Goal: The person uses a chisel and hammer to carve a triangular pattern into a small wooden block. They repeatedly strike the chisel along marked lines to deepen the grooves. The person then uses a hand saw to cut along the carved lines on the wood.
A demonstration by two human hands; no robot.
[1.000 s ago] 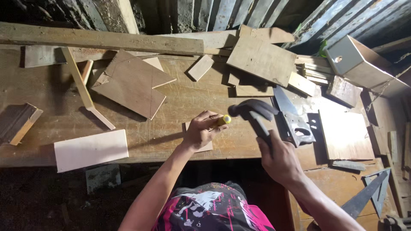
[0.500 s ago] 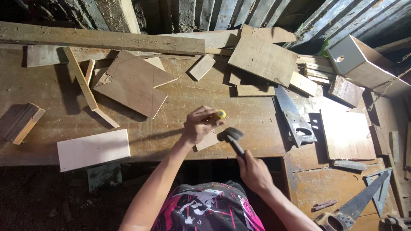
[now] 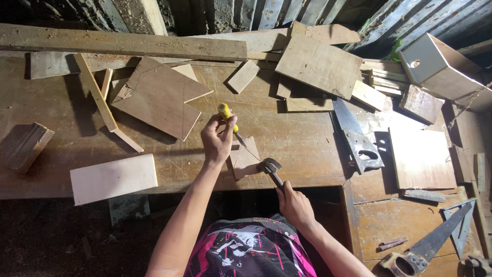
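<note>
My left hand (image 3: pixel 217 139) grips a tool with a yellow handle (image 3: pixel 224 110), a chisel or screwdriver by its look, whose metal tip points down at a small thin wooden piece (image 3: pixel 244 158) lying near the workbench's front edge. My right hand (image 3: pixel 294 205) holds the handle of a claw hammer (image 3: pixel 270 167), whose head rests low at the right edge of that small piece. Both forearms reach up from the bottom of the view.
On the wooden workbench (image 3: pixel 287 133) lie plywood offcuts (image 3: pixel 164 97), a pale rectangular board (image 3: pixel 114 178), a long plank (image 3: pixel 123 46), a hand saw (image 3: pixel 356 136) and a wooden box (image 3: pixel 435 66). Another saw (image 3: pixel 430 246) lies at the lower right.
The hammer came down from a raised position to the small wooden piece. My right hand dropped toward my body, and my left hand lifted the yellow-handled tool more upright.
</note>
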